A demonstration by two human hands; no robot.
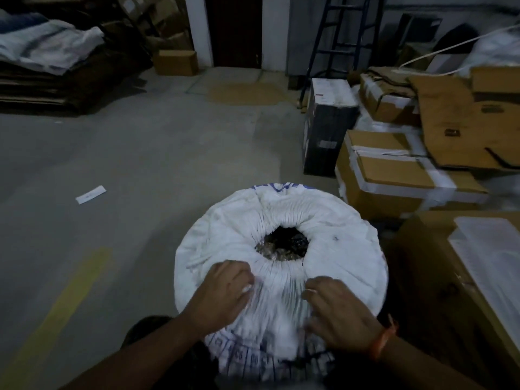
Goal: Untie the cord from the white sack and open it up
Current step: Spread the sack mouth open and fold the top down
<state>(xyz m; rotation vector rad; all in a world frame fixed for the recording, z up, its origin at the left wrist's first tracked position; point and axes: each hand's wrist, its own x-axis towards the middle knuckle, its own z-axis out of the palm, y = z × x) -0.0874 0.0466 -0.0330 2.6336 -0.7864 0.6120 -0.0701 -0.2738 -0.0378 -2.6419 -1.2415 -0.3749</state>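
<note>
A big round white woven sack (281,263) was stood on the grey concrete floor (140,164), beside brown cardboard boxes (394,175). Its top was bunched into many thin pleats around a small dark hole (282,243). The pleated cloth at the near edge was pinched by the left hand (222,294) and gripped by the right hand (337,313).

My two forearms are bare, with no sleeves showing anywhere along them. My left hand (222,291) wears nothing. My right hand (340,313) has a thin band ring on one finger, and an orange thread wristband (384,340) circles the wrist just behind it, its loose end sticking up.
</note>
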